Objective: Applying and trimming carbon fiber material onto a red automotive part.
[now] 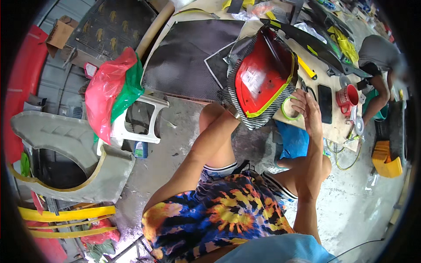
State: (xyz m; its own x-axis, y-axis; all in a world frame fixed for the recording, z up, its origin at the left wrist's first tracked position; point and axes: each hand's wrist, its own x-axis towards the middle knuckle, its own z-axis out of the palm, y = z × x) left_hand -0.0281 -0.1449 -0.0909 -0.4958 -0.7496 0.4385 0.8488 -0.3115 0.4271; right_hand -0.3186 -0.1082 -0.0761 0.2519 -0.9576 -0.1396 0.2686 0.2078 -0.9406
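A curved red shell (pixel 262 74) with black carbon-fibre cloth (pixel 256 122) around its rim is tilted up at the table's near edge. Yellow-green tape (pixel 274 103) runs along its lower right edge. My left hand reaches under the shell's lower left side and supports it; the cloth hides its fingers, and only the wrist with a watch (pixel 233 113) shows. To the right, my right hand (pixel 308 109) has its fingers closed over the right side of a light-green tape roll (pixel 287 109). Scissors (pixel 302 83) with dark handles lie just beyond that hand.
Carbon-fibre cloth (pixel 188 55) covers the table's left part. A phone (pixel 324 104), a red mug (pixel 347 98) and a yellow cutter (pixel 307 68) lie to the right. Another person (pixel 379 61) bends at far right. A white stool (pixel 149 118) and grey fender (pixel 61 140) stand left.
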